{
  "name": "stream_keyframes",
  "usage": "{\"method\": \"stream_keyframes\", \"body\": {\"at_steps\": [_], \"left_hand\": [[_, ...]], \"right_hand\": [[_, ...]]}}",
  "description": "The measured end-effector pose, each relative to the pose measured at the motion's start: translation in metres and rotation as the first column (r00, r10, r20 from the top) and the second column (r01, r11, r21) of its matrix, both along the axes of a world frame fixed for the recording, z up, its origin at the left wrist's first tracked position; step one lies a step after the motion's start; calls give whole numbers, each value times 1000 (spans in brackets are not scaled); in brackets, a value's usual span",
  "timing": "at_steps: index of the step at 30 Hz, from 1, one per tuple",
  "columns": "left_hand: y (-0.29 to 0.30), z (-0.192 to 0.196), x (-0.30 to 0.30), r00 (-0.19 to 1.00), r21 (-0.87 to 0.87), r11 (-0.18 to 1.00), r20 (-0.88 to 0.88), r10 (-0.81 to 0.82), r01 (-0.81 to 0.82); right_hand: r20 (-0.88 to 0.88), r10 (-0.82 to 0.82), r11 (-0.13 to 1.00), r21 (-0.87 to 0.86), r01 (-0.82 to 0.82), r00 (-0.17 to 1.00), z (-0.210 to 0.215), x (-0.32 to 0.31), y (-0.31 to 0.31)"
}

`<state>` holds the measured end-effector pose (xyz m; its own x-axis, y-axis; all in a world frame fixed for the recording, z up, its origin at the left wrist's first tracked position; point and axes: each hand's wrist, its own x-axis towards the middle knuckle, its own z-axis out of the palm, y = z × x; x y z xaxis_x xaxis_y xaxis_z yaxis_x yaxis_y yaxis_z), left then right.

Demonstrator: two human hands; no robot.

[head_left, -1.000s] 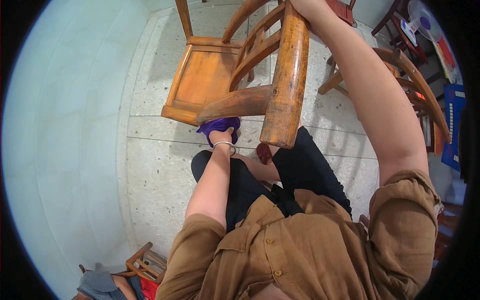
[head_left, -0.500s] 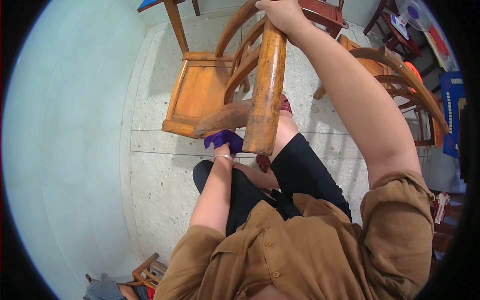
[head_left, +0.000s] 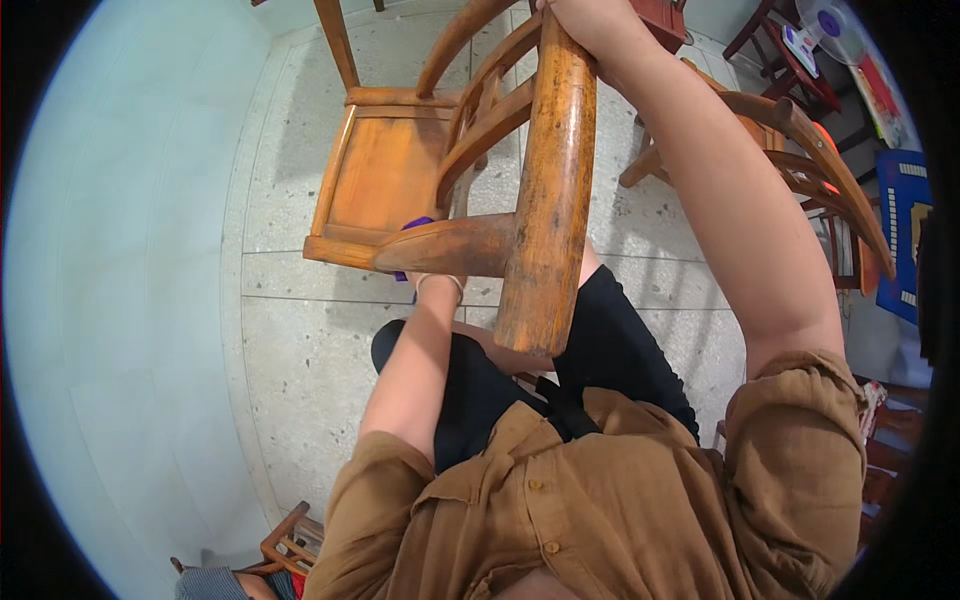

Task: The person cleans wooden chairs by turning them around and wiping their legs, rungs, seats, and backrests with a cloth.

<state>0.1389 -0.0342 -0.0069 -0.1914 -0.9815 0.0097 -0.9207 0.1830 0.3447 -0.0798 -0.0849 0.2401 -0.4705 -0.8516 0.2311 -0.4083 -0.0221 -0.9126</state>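
Note:
A brown wooden armchair [head_left: 549, 190] leans toward me, its thick curved top rail close and its flat seat [head_left: 388, 172] at the left. At the rail's far end my right hand [head_left: 592, 28] is closed around the wood; its fingertips are partly cut off by the upper edge. My left hand [head_left: 432, 288], with a bracelet at the wrist, reaches behind the armrest [head_left: 450, 246], which hides most of its fingers. Bits of a purple cloth [head_left: 417, 223] show above and below that armrest, bunched in this hand against the chair.
A second wooden chair [head_left: 835, 150] stands at the right. Beyond it are a fan [head_left: 828, 28] on a dark red chair and a blue panel [head_left: 900, 235]. A pale wall [head_left: 130, 300] runs along the left. Behind me, lower left, a person [head_left: 225, 583] is partly visible beside a wooden chair.
The chair's rail has tipped closer to me, and the seat has shifted slightly left in view. My left hand and the purple cloth have slid further behind the armrest. My right hand keeps its hold.

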Motion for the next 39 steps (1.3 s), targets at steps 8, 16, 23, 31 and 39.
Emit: {"method": "stream_keyframes", "body": {"at_steps": [8, 16, 23, 31, 39], "left_hand": [[-7, -23, 6, 964, -23, 975, -149, -222, 221], [1, -128, 46, 932, -34, 947, 190, -308, 320], [62, -65, 15, 971, 517, 831, -1, -238, 204], [86, -27, 46, 382, 557, 798, -806, 453, 230], [183, 23, 75, 179, 493, 582, -840, 512, 647]], "right_hand": [[-85, -5, 1000, 10, 6, 996, -13, -13, -20], [-145, -38, 999, 0, 39, 989, -21, -13, -34], [-267, -229, 957, -237, 166, 936, -64, -43, -61], [35, -71, 954, 294, 58, 997, -248, -1, 81], [688, 366, 522, 406, -750, 627, -226, 111, 232]]}}
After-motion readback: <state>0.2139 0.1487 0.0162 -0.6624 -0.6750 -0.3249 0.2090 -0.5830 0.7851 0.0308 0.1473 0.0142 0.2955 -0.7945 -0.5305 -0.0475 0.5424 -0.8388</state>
